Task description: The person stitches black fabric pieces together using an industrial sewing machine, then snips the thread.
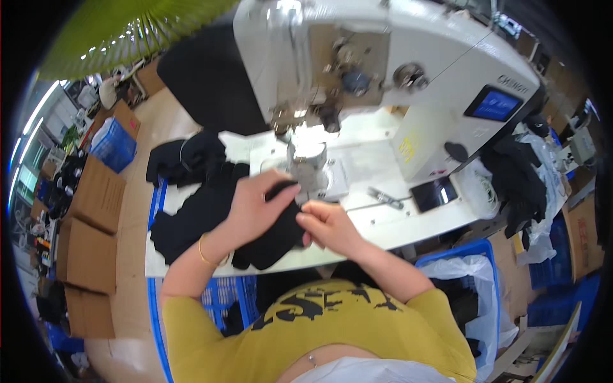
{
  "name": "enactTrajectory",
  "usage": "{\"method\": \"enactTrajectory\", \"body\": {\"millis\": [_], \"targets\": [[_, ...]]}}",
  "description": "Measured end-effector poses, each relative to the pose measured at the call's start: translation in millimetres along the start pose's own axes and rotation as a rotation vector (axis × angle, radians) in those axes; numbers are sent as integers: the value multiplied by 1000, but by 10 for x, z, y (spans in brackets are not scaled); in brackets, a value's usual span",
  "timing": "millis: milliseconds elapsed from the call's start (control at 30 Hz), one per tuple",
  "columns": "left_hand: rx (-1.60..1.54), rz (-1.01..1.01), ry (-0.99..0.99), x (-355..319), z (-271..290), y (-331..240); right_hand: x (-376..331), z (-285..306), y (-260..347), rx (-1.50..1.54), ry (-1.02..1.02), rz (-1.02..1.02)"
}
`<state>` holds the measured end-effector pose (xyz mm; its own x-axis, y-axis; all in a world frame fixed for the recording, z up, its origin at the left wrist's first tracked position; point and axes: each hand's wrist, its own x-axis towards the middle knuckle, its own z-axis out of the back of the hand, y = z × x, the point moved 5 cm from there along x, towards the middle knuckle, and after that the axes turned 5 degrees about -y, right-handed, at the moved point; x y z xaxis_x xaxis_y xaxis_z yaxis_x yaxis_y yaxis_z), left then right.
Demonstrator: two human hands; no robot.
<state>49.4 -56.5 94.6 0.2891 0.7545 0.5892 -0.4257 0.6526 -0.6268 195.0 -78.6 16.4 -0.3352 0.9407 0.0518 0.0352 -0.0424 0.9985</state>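
Black fabric (268, 246) lies bunched on the white table of a sewing machine (357, 51), in front of its lit needle area. My left hand (255, 207) is closed on the fabric, thumb and fingers curled round a fold of it. Close beside it, my right hand (329, 226) pinches the fabric's right edge between thumb and fingers. The two hands nearly meet just short of the metal plate (306, 175) under the machine head. More dark cloth (191, 156) is heaped at the table's left.
A phone (434, 193) and small thread snips (385, 197) lie to the right on the table. Blue crates (488, 255) stand below it on both sides. Cardboard boxes (92, 252) line the floor at left. Black cloth and clear plastic (479, 188) are piled at right.
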Motion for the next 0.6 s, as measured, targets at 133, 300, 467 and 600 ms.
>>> {"method": "enactTrajectory", "body": {"millis": [133,300,467,600], "targets": [[-81,183,87,-17,-3,-61,-220,23,176,-125,-13,143],[-171,241,204,24,-50,-32,-281,117,298,-198,161,221],[-320,399,-94,44,10,103,-181,137,273,-161,100,292],[-594,394,-248,-56,-80,429,-231,6,72,-97,-69,384]]}}
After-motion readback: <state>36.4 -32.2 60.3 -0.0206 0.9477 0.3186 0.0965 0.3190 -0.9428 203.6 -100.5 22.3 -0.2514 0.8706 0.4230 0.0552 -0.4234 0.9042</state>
